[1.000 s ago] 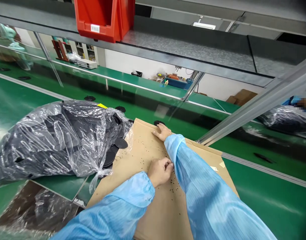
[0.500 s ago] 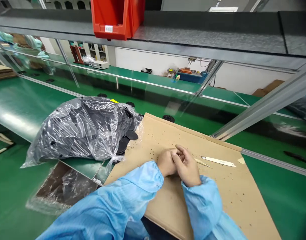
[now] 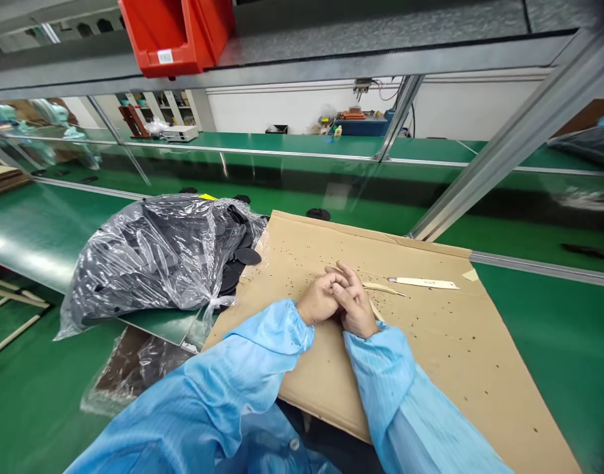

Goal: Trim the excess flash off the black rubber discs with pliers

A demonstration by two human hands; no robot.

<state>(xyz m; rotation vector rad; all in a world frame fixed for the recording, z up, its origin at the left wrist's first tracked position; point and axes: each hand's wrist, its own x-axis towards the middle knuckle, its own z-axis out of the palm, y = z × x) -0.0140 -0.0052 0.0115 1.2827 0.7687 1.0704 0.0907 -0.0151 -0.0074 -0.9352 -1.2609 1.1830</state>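
My left hand and my right hand meet over a brown cardboard sheet. Their fingers overlap loosely, partly stretched out, and nothing shows between them. Part of the left fingers is hidden behind the right hand. Just beyond my right hand lies a slim pale-yellow tool with a thin pointed tip. To its right is a flat white-handled tool with a metal end. A pale strip shows beside my right wrist. Small dark specks are scattered over the cardboard.
A clear plastic bag full of black discs lies left of the cardboard, with loose discs at its mouth. A red bin sits on the shelf above. A metal post slants at right. An open box is lower left.
The view has shifted, so the shelf and red bin appear farther left and higher. My hands stay together, with fingers slightly looser. More of the pale strip by my right wrist now shows.
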